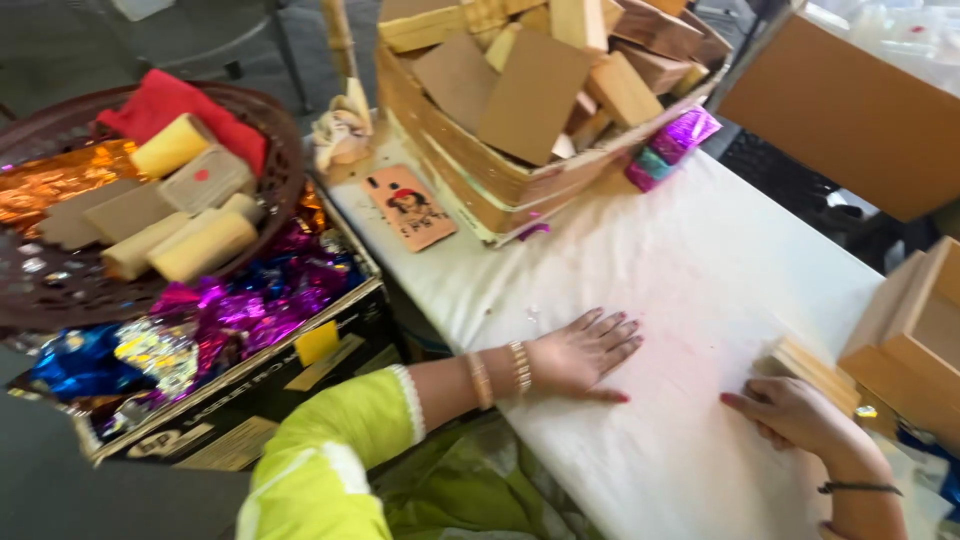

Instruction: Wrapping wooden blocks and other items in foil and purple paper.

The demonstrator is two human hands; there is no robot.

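Observation:
My left hand [580,352] lies flat, palm down, fingers spread on the white cloth-covered table [690,260]; it holds nothing. My right hand [795,413] rests at the table's right side, its fingers touching a small stack of thin wooden boards [812,370]. Whether the right hand grips the boards cannot be told. Bangles sit on my left wrist, a dark band on the right.
A cardboard tray of wooden blocks and card pieces [520,110] stands at the table's far end, a phone case [411,206] beside it. A brown basket [150,200] with yellow blocks and a red cloth sits left over a box of shiny foil [250,310]. Wooden boxes [920,340] stand right.

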